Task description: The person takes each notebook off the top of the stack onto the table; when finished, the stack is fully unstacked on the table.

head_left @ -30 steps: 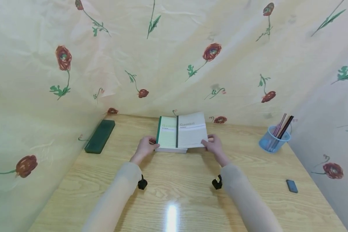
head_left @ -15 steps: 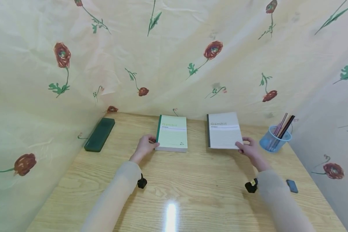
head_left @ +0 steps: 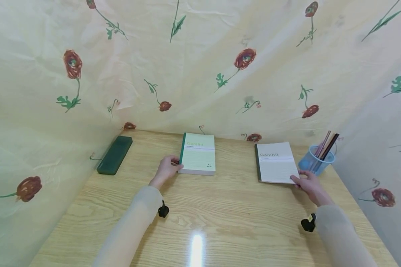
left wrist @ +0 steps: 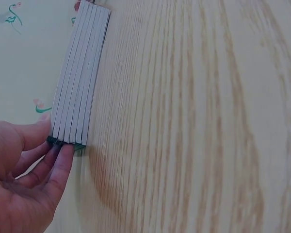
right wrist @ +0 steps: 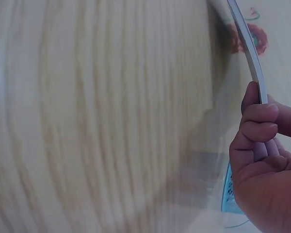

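On the desk [head_left: 220, 222]: a six-notebook stack [head_left: 198, 154] is touched at its near-left corner by the left hand [head_left: 166, 169], fingers relaxed. One grey notebook [head_left: 275, 163] is pinched at its near-right corner by the right hand [head_left: 310, 186], beside one blue pen cup [head_left: 311, 162].

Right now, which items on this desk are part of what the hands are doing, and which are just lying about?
In hand:
- grey notebook, pinched at its corner by the right hand
- stack of green notebooks, steadied at its corner by the left hand

Lying about:
- dark green pencil case
- blue pen cup with pencils
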